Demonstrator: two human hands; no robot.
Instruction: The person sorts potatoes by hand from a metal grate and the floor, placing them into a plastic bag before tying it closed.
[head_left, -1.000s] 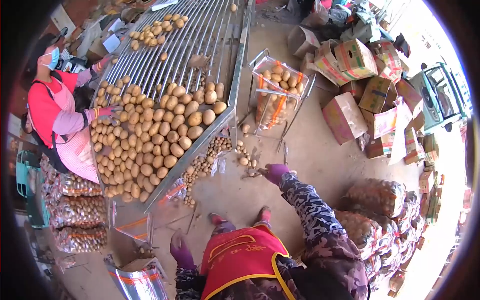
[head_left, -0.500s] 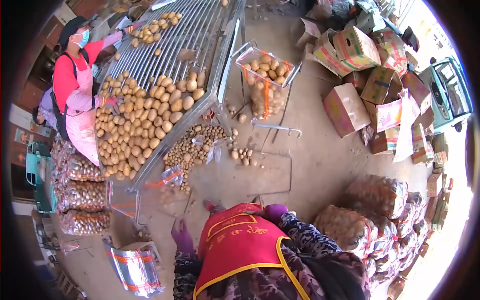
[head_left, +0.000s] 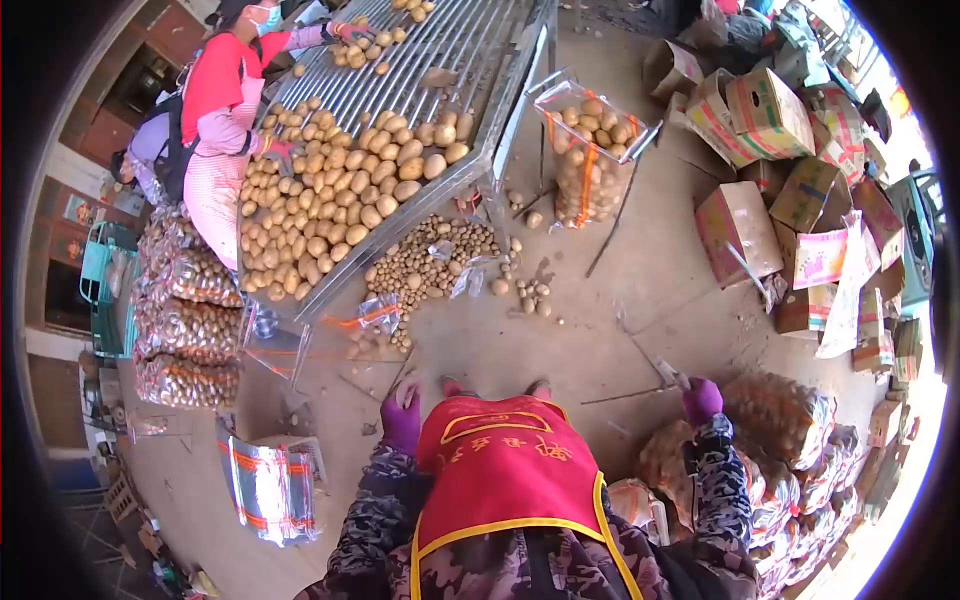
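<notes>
My left hand [head_left: 402, 420], in a purple glove, is closed in front of me at the left of the red apron [head_left: 515, 455]. Thin dark rods pass close to its fingertips; what it grips is too blurred to tell. On the right, my right hand [head_left: 703, 401], also purple-gloved, is closed round the end of a thin metal rod [head_left: 650, 358] that slants over the floor. Beyond, a clear bag of potatoes [head_left: 590, 185] stands upright in a metal stand, with small potatoes [head_left: 533, 297] on the floor nearby.
A slatted table [head_left: 400, 75] carries many potatoes [head_left: 340, 190]; a person [head_left: 220, 110] works at its left. Small potatoes [head_left: 425, 265] lie below it. Filled bags [head_left: 195, 330] line the left, more bags [head_left: 780, 415] the right. Cardboard boxes [head_left: 735, 230] lie upper right.
My right hand has moved out to the right, away from the apron, and now has a rod in it. My left hand has shifted up and right. The view has turned, moving the surroundings rightward.
</notes>
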